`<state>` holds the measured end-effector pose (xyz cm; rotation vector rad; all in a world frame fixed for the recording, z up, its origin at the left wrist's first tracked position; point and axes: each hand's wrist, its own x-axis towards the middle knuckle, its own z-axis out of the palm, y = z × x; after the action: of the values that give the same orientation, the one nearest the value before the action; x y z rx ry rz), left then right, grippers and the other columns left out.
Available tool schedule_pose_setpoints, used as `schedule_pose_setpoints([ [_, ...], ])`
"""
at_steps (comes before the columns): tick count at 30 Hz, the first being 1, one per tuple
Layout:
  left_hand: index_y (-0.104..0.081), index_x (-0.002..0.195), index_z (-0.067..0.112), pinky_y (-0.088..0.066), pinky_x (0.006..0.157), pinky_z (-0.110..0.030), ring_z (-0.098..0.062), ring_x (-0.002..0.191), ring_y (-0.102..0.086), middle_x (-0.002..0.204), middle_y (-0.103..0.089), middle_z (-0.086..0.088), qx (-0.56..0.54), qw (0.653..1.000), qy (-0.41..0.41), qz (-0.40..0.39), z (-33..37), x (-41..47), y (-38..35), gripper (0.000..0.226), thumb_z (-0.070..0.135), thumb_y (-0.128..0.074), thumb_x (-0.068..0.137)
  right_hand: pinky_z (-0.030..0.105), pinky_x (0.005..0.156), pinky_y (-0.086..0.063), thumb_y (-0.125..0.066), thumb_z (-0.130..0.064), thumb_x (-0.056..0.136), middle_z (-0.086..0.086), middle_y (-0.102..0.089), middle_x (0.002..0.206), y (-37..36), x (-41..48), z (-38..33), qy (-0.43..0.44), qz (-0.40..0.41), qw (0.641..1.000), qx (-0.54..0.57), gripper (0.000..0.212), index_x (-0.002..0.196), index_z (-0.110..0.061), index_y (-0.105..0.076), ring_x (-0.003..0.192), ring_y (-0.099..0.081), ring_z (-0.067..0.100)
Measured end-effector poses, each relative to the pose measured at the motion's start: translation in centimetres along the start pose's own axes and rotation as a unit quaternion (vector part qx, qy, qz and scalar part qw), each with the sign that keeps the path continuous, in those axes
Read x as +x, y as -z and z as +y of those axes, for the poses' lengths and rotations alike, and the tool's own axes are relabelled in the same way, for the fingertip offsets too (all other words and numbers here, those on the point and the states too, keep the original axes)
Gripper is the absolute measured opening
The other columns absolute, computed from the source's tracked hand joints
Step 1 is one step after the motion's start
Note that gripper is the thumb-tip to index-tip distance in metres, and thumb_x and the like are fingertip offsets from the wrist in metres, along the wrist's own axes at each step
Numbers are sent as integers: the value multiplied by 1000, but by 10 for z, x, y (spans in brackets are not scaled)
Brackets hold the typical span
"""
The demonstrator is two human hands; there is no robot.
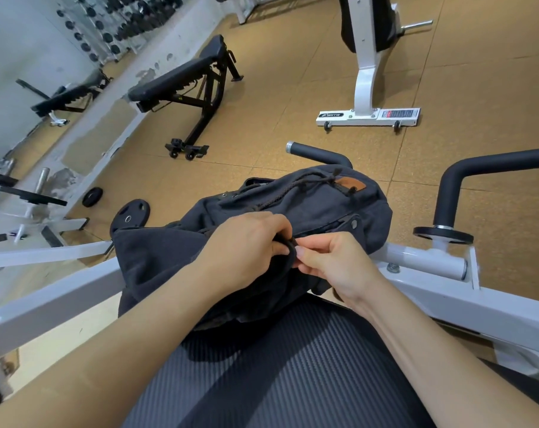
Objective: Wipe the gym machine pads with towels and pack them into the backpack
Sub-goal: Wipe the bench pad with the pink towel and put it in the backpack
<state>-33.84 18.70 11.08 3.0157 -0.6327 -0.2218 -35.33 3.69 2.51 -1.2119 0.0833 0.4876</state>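
Two hands on the backpack (311, 208), both busy at the same spot near its middle. My left hand (246, 245) is curled, fingers closed round a dark strap or cord (289, 245) at the bag's flap. My right hand (333, 261) pinches the same bit of cord from the other side, thumb and fingertips tight on it. Hands touching or nearly so at the cord. Backpack is dark grey fabric, lying on its side on the far end of the ribbed black pad (280, 375) that runs toward me, part of it hanging over the white machine frame (508, 307). Brown leather patch (350, 183) and a braided drawstring (292, 186) show on the bag's far end. No towel visible from this view; can't tell if any is inside. Black curved handle (465, 177) stands right of the bag, a shorter black grip (320, 151) just behind it. Beyond, on the tan floor (277, 88): a black bench (181, 78), a white stand (368, 112), two weight plates (129, 213) left of the bag.
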Motion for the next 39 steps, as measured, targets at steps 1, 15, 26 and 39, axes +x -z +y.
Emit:
schedule_pose_setpoints([
  [1,-62,108,23,-48,82,-41,-18,97,-60,101,-65,6,3,1000,6,3,1,0,-2,19,28,-64,90,21,74,-57,-59,0,93,9,-75,96,-1,-1,1,2,10,1000,-8,20,107,-3,-72,82,-70,12],
  [15,-44,118,27,-47,74,-37,-19,98,-60,109,-60,7,61,998,0,-31,8,-2,3,24,35,-50,96,25,77,-58,-68,3,85,6,-77,84,-11,-7,2,28,46,998,-18,20,90,-15,-74,83,-73,16],
  [26,-54,107,40,-34,50,-26,-17,80,-54,86,-57,10,239,956,166,-41,-51,-37,105,23,27,-58,88,22,64,-53,-65,2,86,12,-73,76,7,-60,-34,43,-13,992,-120,20,76,-12,-75,66,-66,17],
  [39,-67,110,35,-42,86,-21,-2,98,-59,106,-69,18,-68,991,87,-69,-91,-29,36,18,30,-61,93,35,84,-54,-47,-21,97,-9,-69,98,-70,67,-132,152,-84,848,-501,24,101,-28,-69,90,-67,16],
])
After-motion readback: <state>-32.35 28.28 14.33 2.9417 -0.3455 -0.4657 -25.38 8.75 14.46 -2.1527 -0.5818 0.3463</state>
